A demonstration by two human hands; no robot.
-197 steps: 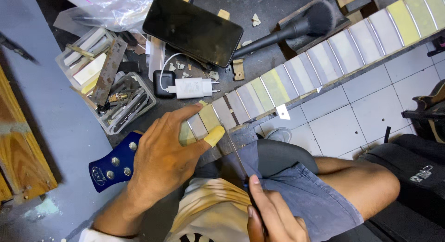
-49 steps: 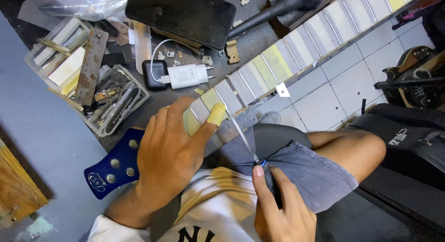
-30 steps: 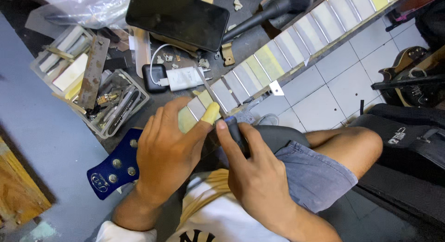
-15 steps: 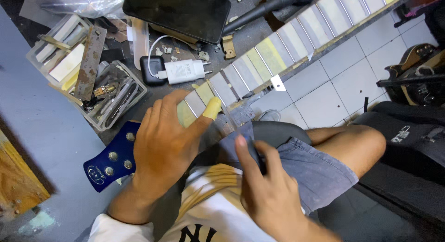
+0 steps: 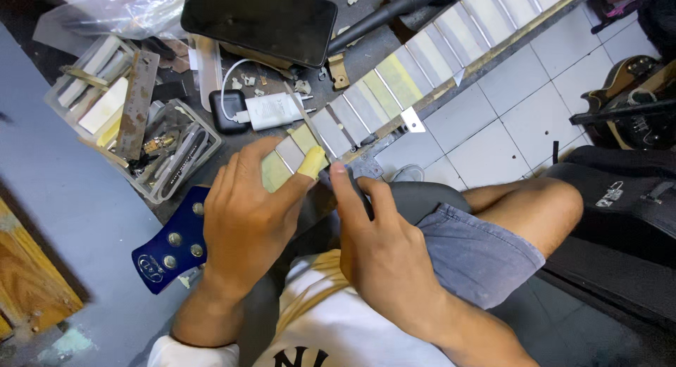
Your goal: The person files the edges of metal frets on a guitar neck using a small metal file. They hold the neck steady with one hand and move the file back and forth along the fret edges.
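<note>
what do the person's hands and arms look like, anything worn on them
Both hands are bare, no gloves or rings visible. The left hand has a yellowish cover on its thumb tip and a white cuff at the wrist. The right hand and forearm are uncovered.

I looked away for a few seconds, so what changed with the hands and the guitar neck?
The right hand came up from the lap to the guitar neck, bringing its thin file onto the frets beside the left hand. It kept hold of the file throughout. The left hand stayed pressed on the neck near the blue headstock; the phone and charger stayed put.
</note>
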